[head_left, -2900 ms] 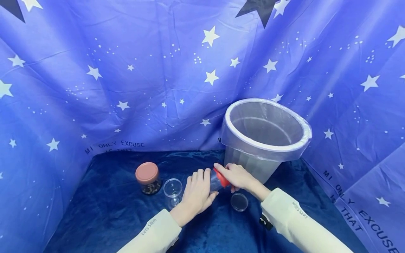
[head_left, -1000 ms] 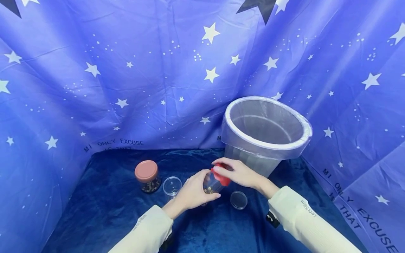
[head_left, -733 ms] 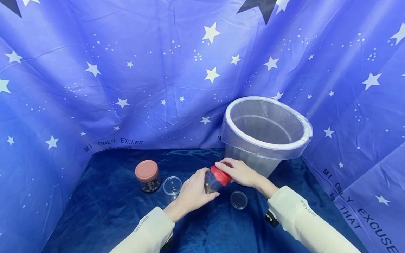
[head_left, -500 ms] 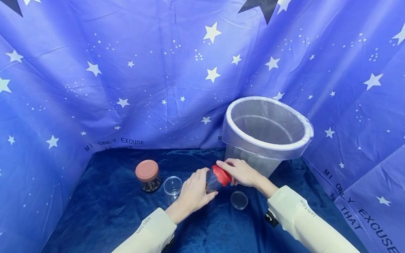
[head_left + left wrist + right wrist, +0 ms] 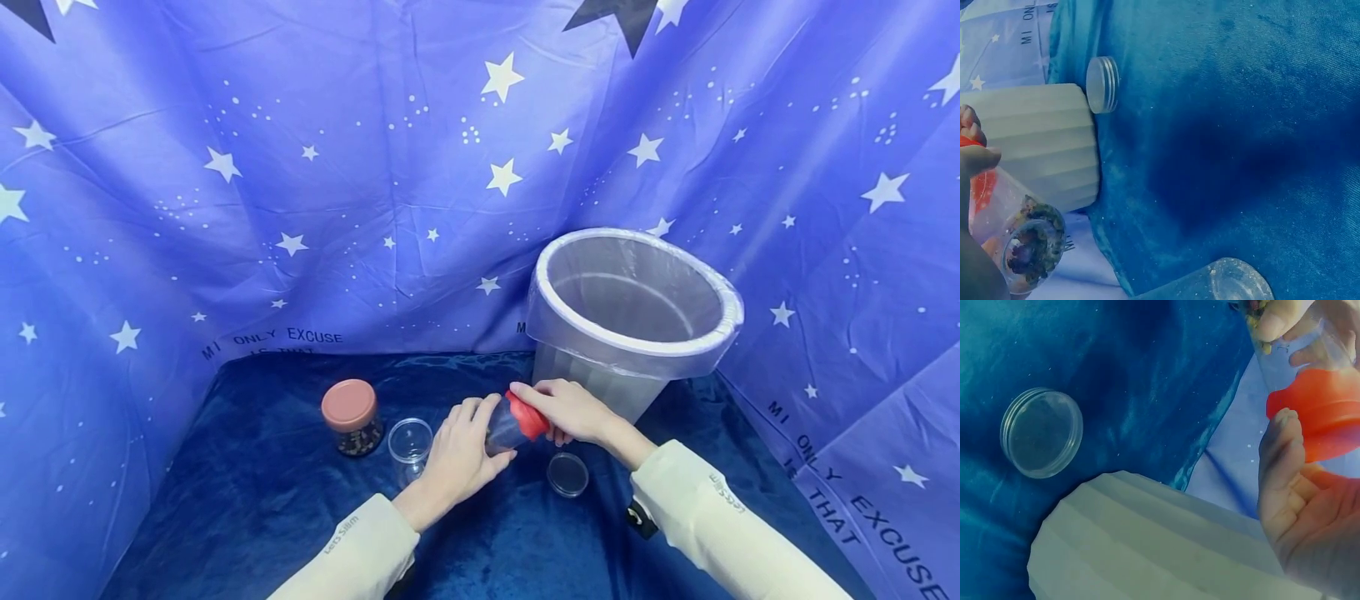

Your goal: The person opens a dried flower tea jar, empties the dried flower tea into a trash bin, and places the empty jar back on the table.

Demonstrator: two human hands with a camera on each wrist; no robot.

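My left hand (image 5: pixel 456 458) grips the body of a clear jar (image 5: pixel 504 432), which leans with its top toward the right. Dried bits in green, brown and yellow lie at the bottom of the jar (image 5: pixel 1041 240) in the left wrist view. On its mouth sits a red wavy-edged lid (image 5: pixel 527 415). My right hand (image 5: pixel 573 410) holds that lid from the right, thumb on top; the right wrist view shows its fingers against the lid (image 5: pixel 1322 412). A clear empty container (image 5: pixel 410 440) stands beside my left hand, partly hidden by it.
A round clear lid (image 5: pixel 567 475) lies on the blue cloth (image 5: pixel 517 542) below my right hand. Behind that hand stands a large pale bin (image 5: pixel 592 383) lined with a clear bag. A pink-lidded jar (image 5: pixel 350 417) with dark contents is at the left.
Over the last seconds my right hand lets its fingers shift around the red lid and grips it anew. My left hand has turned slightly on the jar, which stays in place.
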